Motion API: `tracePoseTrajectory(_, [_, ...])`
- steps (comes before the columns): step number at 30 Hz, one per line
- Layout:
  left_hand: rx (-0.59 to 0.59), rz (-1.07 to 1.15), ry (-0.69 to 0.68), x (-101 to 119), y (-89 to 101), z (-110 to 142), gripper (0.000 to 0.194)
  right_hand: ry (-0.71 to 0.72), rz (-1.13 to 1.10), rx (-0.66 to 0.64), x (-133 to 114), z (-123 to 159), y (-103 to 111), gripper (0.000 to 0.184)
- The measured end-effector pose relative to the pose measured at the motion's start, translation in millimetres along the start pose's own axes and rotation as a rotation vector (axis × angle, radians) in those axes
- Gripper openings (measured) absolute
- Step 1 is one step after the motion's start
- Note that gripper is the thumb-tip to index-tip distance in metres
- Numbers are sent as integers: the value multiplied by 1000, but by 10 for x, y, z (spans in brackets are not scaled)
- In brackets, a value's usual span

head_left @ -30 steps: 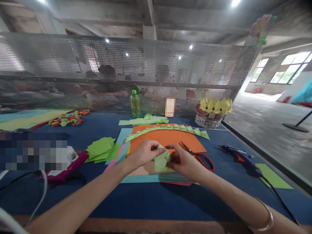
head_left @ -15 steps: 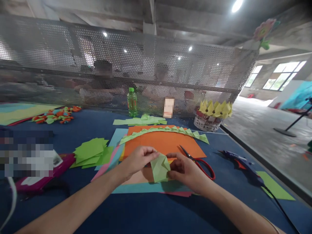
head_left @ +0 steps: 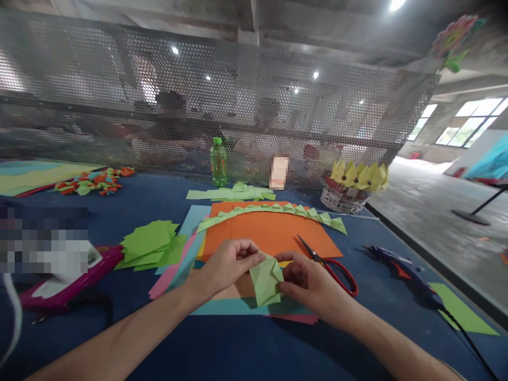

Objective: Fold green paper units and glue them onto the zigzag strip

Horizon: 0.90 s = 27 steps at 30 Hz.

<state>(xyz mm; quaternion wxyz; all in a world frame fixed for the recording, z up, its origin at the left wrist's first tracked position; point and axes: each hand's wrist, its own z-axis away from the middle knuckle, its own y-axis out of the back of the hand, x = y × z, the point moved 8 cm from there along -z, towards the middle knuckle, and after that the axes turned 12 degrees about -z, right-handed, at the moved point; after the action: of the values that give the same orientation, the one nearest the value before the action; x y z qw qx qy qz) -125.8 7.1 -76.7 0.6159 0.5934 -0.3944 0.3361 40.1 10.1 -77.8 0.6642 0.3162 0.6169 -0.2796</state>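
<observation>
Pale green folded paper, head view: the piece is held between the two hands, above the near part of a layered pile of coloured sheets. The left hand pinches its upper left corner between thumb and forefinger. The right hand is at its right side, fingers curled and thumb tip at the edge; whether these digits press together on the paper cannot be told. Beyond the hands, orange paper tops the pile, with an arched, pale green toothed strip across its far part. Scissors with red handles, blades slightly parted, lie near the right hand, partly over the orange paper. Farther right, a dark blue glue gun rests on the blue table, its cable crossing a green sheet. To the left are a stack of bright green paper and a magenta object, partly pixelated. At the rear, before a perforated metal screen, stand a green bottle and a woven basket with yellow folded points around its top
</observation>
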Motion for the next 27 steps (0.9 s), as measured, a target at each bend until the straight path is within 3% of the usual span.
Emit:
tracePoseTrajectory(16, [16, -50, -59, -3, 32, -1, 36, 33, -4, 42, 49, -31, 49, 38])
tracePoseTrajectory(22, [-9, -18, -43, 6, -14, -7, 41, 57, 29, 96, 14, -54, 114, 33])
tracePoseTrajectory(27, [30, -86, -6, -39, 74, -40, 42, 104, 127, 151, -27, -75, 202, 30])
